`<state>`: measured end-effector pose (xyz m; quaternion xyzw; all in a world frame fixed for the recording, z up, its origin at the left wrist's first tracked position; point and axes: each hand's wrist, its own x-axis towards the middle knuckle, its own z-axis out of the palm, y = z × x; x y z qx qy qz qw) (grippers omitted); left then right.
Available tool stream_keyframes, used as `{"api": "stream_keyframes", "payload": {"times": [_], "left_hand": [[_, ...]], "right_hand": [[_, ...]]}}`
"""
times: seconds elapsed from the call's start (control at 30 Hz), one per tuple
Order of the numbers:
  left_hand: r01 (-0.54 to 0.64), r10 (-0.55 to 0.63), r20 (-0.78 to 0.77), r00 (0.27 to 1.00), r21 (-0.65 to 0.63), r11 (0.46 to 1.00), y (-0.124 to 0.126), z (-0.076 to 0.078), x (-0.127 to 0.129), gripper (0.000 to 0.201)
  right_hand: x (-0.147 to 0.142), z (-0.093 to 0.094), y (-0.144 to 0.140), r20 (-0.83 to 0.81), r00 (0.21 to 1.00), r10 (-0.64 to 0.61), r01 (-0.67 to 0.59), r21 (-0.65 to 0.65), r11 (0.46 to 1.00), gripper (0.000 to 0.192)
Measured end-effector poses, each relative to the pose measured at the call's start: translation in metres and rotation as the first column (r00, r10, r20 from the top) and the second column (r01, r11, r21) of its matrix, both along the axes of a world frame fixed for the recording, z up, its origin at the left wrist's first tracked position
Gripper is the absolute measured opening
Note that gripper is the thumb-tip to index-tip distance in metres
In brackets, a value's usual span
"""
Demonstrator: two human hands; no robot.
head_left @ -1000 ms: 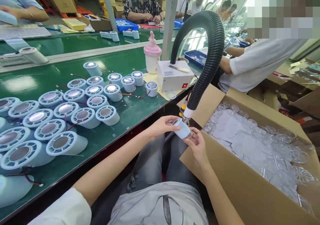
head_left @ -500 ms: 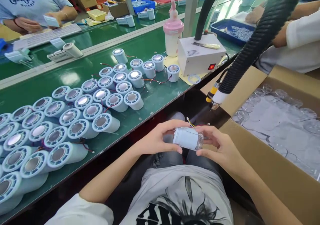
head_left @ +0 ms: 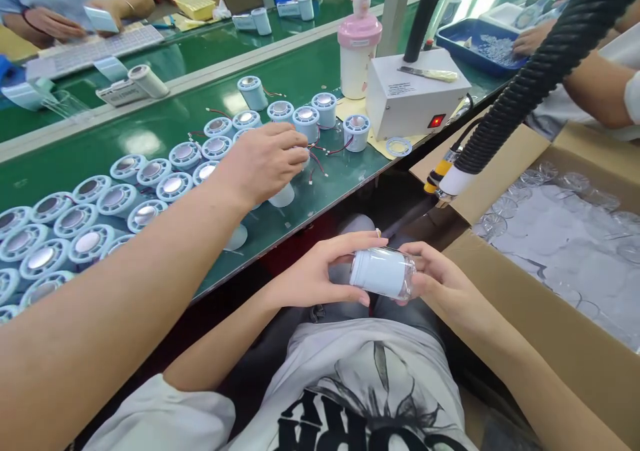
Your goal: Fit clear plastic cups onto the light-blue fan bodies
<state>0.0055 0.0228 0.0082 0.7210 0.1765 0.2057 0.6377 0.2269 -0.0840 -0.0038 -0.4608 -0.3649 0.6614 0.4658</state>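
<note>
pale-blue cylinder [head_left: 383, 273] lying sideways, clear end rightward, gripped between both hands [head_left: 320, 274] [head_left: 443, 283].

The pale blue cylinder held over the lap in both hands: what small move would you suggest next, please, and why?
Probably set the pale blue cylinder down on the green table. Left hand and right hand grip its two ends, its clear cap looks seated, and a co-worker's hand already reaches among the standing cylinders.

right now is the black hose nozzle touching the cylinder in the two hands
Apart. The head view shows the hose nozzle hanging up by the cardboard box, with open space between it and the pale cylinder held by left hand and right hand.
</note>
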Motion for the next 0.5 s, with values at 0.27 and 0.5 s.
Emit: {"api": "stream_keyframes", "payload": {"times": [0.27,0.5], "left_hand": [[-0.011,0.027,-0.158,0.987,0.100,0.995,-0.004,0.008,-0.003,0.077],[-0.011,0.026,-0.095,0.995,0.158,0.987,-0.003,0.008,-0.005,0.076]], "right_hand": [[-0.006,-0.005,-0.001,-0.030,0.999,-0.032,0.028,-0.124,0.992,0.048],[-0.011,-0.005,0.000,-0.017,1.000,0.002,-0.004,-0.140,0.990,0.053]]}}
